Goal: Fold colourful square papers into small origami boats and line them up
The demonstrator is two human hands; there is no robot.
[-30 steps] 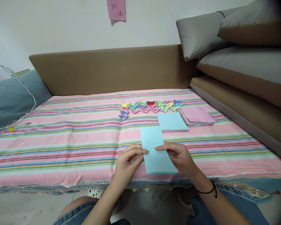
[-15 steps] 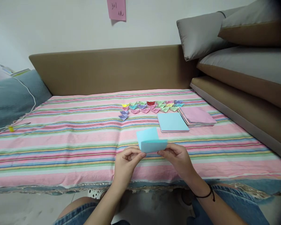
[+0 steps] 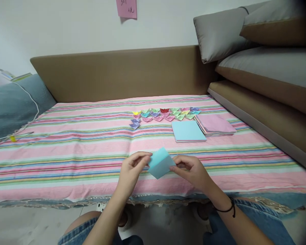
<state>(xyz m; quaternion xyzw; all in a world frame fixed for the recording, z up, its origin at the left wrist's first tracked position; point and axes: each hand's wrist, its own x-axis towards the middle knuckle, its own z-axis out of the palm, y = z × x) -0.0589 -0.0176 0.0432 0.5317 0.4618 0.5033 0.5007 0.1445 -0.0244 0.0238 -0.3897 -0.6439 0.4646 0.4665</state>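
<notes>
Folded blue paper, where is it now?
In the head view, the folded blue paper is below the middle, between the left hand and the right hand, nearer the person than the blue-topped stack.

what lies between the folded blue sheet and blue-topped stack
Striped cloth lies between the folded blue sheet and the blue-topped stack in the head view.

One head-worn camera looks forward and down from six o'clock, close above the bare left hand point(image 3: 129, 170) and bare right hand point(image 3: 194, 171), across a pink striped cloth point(image 3: 56, 149) towards a brown padded backrest point(image 3: 117, 78) farther off at twelve.
</notes>
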